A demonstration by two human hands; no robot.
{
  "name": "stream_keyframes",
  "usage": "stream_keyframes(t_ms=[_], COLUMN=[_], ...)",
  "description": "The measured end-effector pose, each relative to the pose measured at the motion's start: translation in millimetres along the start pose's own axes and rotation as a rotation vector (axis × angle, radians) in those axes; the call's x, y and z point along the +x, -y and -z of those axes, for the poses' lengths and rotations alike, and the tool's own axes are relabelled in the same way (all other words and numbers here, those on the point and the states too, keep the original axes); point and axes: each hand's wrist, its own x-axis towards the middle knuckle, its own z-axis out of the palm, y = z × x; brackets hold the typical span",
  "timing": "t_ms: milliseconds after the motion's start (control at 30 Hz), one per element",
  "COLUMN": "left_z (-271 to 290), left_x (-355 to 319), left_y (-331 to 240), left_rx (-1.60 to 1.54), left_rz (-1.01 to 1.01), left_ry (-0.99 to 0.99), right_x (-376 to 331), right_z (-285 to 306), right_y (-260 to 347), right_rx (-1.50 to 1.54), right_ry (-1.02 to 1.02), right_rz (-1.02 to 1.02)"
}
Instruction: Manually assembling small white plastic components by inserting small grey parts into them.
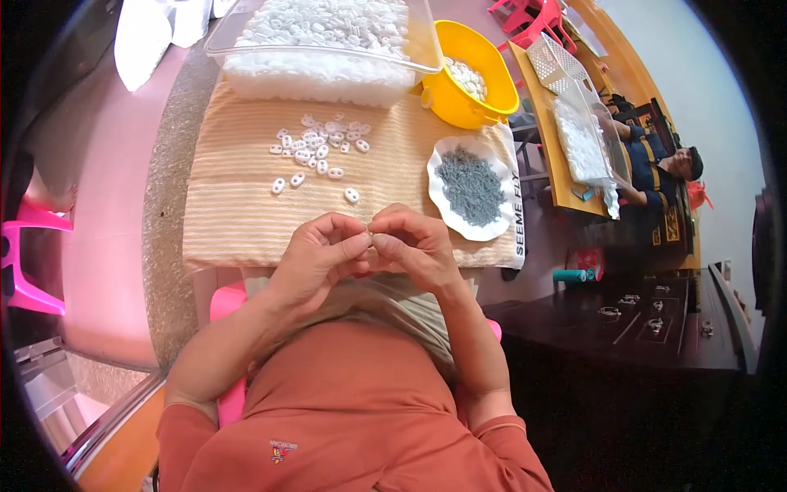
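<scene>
My left hand (322, 250) and my right hand (414, 248) meet at the near edge of a striped cloth (229, 189). Thumbs and fingertips are pinched together, tip against tip. Whatever sits between them is too small and covered to name. Just beyond the fingers lies a single white oval piece with two holes (352, 195). Farther off, a loose pile of similar white pieces (316, 148) spreads over the cloth. To the right of my right hand is a white wavy-rimmed plate (440, 201) with many small grey pieces (473, 187) on it.
A clear plastic bin (328, 61) full of white pieces stands at the far side, beside a yellow basket (459, 98) holding more. At right, another person (656, 160) sits by a wooden table (537, 107) with a clear tub (578, 139). A pink stool (33, 262) is at left.
</scene>
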Motion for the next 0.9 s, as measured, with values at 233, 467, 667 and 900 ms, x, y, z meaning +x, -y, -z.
stream_keyframes(t_ms=[233, 467, 667, 900], left_z=[-1, -1, -3, -1], left_x=[0, -1, 0, 0], left_y=[0, 2, 2, 4], left_rx=[0.048, 0.102, 0.123, 0.132], left_rz=[0.024, 0.004, 0.015, 0.024], left_ry=[0.027, 0.027, 0.014, 0.010], right_x=[-9, -11, -4, 5], right_z=[19, 75, 98, 98], right_y=[2, 12, 12, 5], right_rx=[-0.443, -1.064, -1.349, -1.376], right_ry=[-0.179, -0.470, -0.437, -0.429], right_rz=[0.133, 0.232, -0.027, -0.017])
